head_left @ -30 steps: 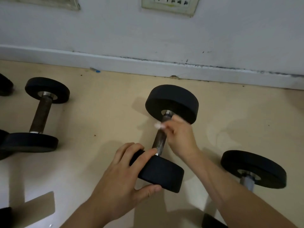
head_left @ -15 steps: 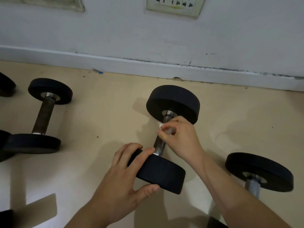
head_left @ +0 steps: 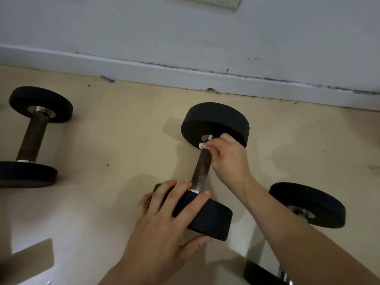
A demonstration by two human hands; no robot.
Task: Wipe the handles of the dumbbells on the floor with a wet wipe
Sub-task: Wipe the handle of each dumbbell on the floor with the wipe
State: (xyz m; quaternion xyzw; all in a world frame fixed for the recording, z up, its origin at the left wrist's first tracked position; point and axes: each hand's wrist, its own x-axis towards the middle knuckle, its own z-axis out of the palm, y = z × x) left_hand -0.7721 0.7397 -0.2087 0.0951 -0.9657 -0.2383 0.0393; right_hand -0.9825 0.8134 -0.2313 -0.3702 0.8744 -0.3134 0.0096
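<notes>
A dumbbell with two black round weights and a dark knurled handle (head_left: 202,168) lies on the beige floor in the middle. My left hand (head_left: 164,221) grips the near weight (head_left: 207,219), fingers over its top and thumb under its front. My right hand (head_left: 230,159) pinches a small white wet wipe (head_left: 202,145) against the far end of the handle, right below the far weight (head_left: 214,122). Most of the wipe is hidden by my fingers.
A second dumbbell (head_left: 33,136) lies at the left. A third dumbbell (head_left: 306,204) lies at the right, partly under my right forearm. The white wall and baseboard (head_left: 185,73) run along the back. A small blue scrap (head_left: 111,80) lies by the baseboard.
My right hand has slid the wipe up the handle toward the far weight. My left hand has kept its hold on the near weight.
</notes>
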